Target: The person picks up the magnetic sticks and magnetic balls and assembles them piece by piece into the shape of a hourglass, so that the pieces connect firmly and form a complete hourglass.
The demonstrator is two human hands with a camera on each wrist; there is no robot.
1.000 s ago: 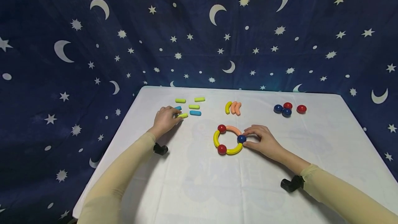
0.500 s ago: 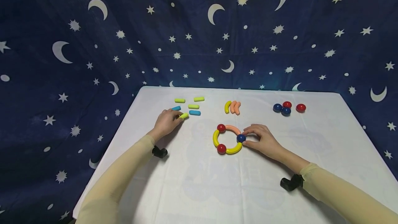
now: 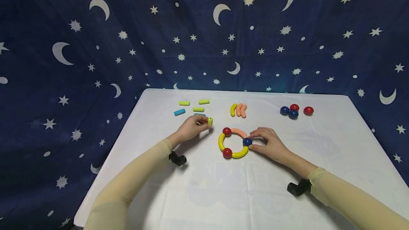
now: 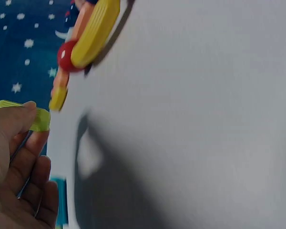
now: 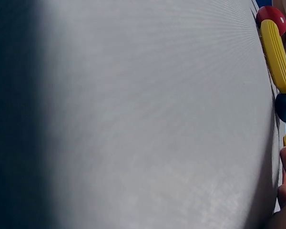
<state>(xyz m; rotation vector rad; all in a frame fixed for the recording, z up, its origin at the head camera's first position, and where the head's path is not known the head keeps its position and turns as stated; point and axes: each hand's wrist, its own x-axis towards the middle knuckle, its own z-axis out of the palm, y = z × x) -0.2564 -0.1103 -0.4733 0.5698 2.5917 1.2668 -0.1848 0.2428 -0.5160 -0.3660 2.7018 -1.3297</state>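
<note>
My left hand point(image 3: 191, 127) pinches a short lime-green rod point(image 3: 210, 121) between thumb and fingers, raised over the table; the left wrist view shows the same green rod point(image 4: 41, 119) at the fingertips. To its right lies a ring of joined pieces: two red balls point(image 3: 227, 153), a blue ball point(image 3: 247, 142), two curved yellow rods point(image 3: 240, 152) and a curved peach rod point(image 3: 238, 132). My right hand point(image 3: 270, 144) holds the blue ball at the ring's right side with thumb and fingers. In the right wrist view the blue ball point(image 5: 284, 108) is partly hidden by fingers.
Behind my left hand lie several green rods point(image 3: 198, 109) and blue rods point(image 3: 179, 112), one partly covered. Curved yellow and peach rods point(image 3: 239, 110) sit at the back middle. Loose red and blue balls point(image 3: 293, 114) are at the back right of the white table point(image 3: 223, 194).
My left hand has picked up the green rod and carried it right, toward the ring, turning it on end. My right hand stays at the blue ball.
</note>
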